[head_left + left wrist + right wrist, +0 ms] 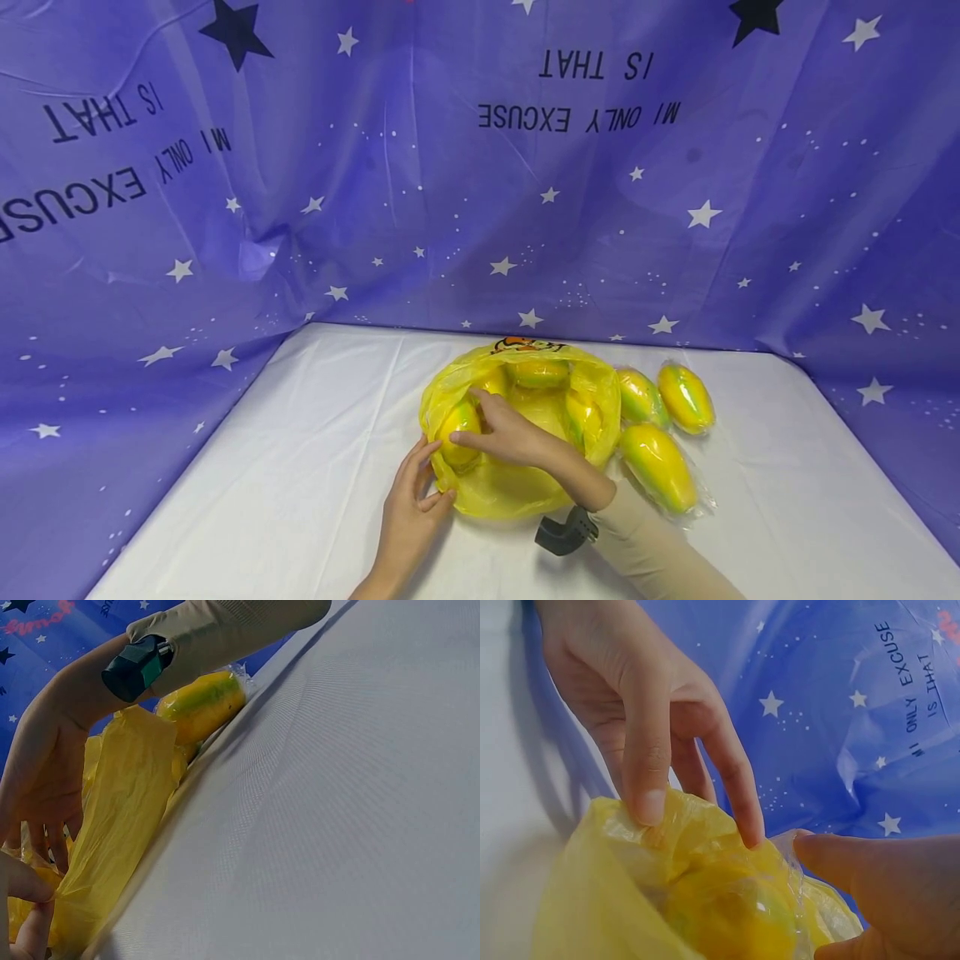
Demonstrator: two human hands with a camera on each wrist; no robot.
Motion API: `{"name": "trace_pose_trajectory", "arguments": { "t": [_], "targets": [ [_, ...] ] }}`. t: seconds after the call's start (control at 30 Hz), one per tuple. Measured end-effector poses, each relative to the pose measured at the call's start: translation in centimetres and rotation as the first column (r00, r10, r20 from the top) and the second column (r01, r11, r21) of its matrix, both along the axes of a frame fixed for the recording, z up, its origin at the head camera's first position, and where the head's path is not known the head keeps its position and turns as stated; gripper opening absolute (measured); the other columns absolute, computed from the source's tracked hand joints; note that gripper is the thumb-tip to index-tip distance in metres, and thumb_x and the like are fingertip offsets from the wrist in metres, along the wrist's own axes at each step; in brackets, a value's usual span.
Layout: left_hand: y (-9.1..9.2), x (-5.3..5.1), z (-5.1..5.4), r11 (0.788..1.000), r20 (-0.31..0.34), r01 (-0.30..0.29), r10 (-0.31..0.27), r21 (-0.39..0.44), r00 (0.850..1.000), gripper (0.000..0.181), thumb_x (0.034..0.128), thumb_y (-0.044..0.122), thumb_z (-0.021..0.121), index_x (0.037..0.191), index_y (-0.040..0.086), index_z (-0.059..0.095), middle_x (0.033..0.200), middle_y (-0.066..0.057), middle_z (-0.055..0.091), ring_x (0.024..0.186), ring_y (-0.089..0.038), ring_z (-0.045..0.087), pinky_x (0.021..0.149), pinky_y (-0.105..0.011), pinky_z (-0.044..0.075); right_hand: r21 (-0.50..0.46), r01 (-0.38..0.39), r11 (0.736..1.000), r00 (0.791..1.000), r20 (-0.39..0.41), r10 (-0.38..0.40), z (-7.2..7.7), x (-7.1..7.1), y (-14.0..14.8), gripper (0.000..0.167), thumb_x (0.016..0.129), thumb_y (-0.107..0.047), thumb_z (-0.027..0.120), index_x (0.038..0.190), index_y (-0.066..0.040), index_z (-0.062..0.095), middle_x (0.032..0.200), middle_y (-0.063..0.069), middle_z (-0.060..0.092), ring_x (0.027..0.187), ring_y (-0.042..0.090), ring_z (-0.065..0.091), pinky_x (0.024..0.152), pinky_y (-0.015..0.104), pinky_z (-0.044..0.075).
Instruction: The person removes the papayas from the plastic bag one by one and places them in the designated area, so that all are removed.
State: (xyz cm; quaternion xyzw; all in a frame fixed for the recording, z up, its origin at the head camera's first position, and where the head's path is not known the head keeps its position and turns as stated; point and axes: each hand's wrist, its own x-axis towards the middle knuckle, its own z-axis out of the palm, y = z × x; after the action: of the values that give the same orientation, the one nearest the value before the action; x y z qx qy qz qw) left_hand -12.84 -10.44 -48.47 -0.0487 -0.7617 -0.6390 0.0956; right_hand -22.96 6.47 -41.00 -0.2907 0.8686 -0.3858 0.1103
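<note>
A yellow plastic bag (pixel 517 500) stands with its mouth spread wide. Several yellow-green mangoes in clear wrap lie inside, one mango (pixel 459 425) against the left wall. My left hand (pixel 411 500) pinches the bag's left rim between thumb and fingers, as the right wrist view also shows for the left hand (pixel 660 705). Reaching over the front rim, my right hand (pixel 510 429) touches that left mango, its thumb and forefinger spread apart. In the left wrist view, the fingers of the right hand (pixel 52 765) point down into the bag; their tips are partly hidden.
Three wrapped mangoes lie right of the bag: a front mango (pixel 660 467), a back mango (pixel 641 396) and a far-right mango (pixel 686 398). A white cloth (pixel 315 467) covers the table. A purple starred curtain (pixel 450 167) hangs behind. A black device (pixel 566 532) sits on the right wrist.
</note>
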Motion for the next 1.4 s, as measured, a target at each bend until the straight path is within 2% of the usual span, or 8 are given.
{"name": "trace_pose_trajectory", "arguments": {
  "t": [0.17,0.23,0.57,0.83,1.03,1.27,1.4],
  "targets": [
    [0.0,0.1,0.0,1.000,-0.004,0.010,-0.010,0.005,1.000,0.068,0.0816,-0.011,0.067,0.141,0.011,0.043,0.155,-0.021,0.017,0.130,-0.049,0.035,0.086,-0.031,0.056,0.015,0.033,0.999,0.999,0.032,-0.034,-0.2,0.0,-0.2,0.083,0.088,-0.041,0.070,0.145,0.006,0.030,0.135,0.026,0.044,0.123,0.034,0.045,0.103,0.047,0.042],
    [0.0,0.1,0.0,1.000,-0.001,0.009,-0.009,0.011,1.000,0.068,0.0816,-0.011,0.068,0.141,0.012,0.043,0.155,-0.021,0.017,0.131,-0.049,0.034,0.086,-0.032,0.055,0.018,0.050,0.999,0.998,0.040,-0.051,-0.4,0.0,-0.2,0.084,0.087,-0.043,0.070,0.145,0.005,0.032,0.137,0.027,0.042,0.126,0.035,0.043,0.105,0.049,0.041],
    [0.1,0.0,0.2,0.999,0.003,0.013,-0.013,0.035,1.000,0.066,0.0836,-0.005,0.069,0.142,0.011,0.043,0.156,-0.020,0.017,0.131,-0.049,0.035,0.087,-0.030,0.055,0.003,0.133,0.991,0.990,0.040,-0.133,-1.2,0.1,-1.0,0.079,0.083,-0.039,0.076,0.141,0.001,0.041,0.125,0.025,0.045,0.106,0.031,0.053,0.093,0.046,0.050],
    [0.2,-0.1,0.1,1.000,-0.004,-0.002,0.002,0.017,1.000,0.068,0.0821,-0.009,0.068,0.142,0.009,0.042,0.155,-0.020,0.019,0.130,-0.049,0.035,0.086,-0.031,0.055,-0.051,0.187,0.981,0.982,0.051,-0.184,-1.7,0.2,-0.9,0.076,0.078,-0.033,0.078,0.139,-0.002,0.045,0.112,0.017,0.047,0.087,0.023,0.052,0.074,0.034,0.052],
    [0.1,0.0,0.1,1.000,0.020,-0.008,0.008,0.027,1.000,0.070,0.0813,-0.010,0.069,0.143,0.012,0.042,0.156,-0.018,0.019,0.131,-0.049,0.035,0.086,-0.030,0.056,-0.048,0.158,0.986,0.987,0.035,-0.156,-1.6,0.3,-0.5,0.074,0.079,-0.032,0.078,0.139,-0.004,0.046,0.114,0.015,0.049,0.088,0.021,0.052,0.076,0.034,0.052],
    [0.0,0.0,0.2,0.999,0.039,-0.017,0.015,0.037,0.999,0.071,0.0808,-0.010,0.069,0.142,0.014,0.043,0.156,-0.016,0.018,0.131,-0.047,0.036,0.086,-0.029,0.056,-0.045,0.097,0.994,0.995,0.019,-0.096,-0.9,0.4,0.2,0.068,0.079,-0.024,0.076,0.138,-0.005,0.048,0.106,0.010,0.050,0.089,0.021,0.050,0.075,0.034,0.050],
    [0.0,0.0,0.2,0.999,0.035,-0.025,0.023,0.035,0.999,0.072,0.0798,-0.011,0.069,0.142,0.013,0.043,0.156,-0.017,0.019,0.130,-0.047,0.036,0.085,-0.027,0.056,-0.044,0.049,0.998,0.999,-0.001,-0.049,-0.5,0.5,0.9,0.065,0.078,-0.019,0.074,0.137,-0.005,0.049,0.115,0.012,0.054,0.098,0.023,0.053,0.082,0.037,0.051]
  ]
}}
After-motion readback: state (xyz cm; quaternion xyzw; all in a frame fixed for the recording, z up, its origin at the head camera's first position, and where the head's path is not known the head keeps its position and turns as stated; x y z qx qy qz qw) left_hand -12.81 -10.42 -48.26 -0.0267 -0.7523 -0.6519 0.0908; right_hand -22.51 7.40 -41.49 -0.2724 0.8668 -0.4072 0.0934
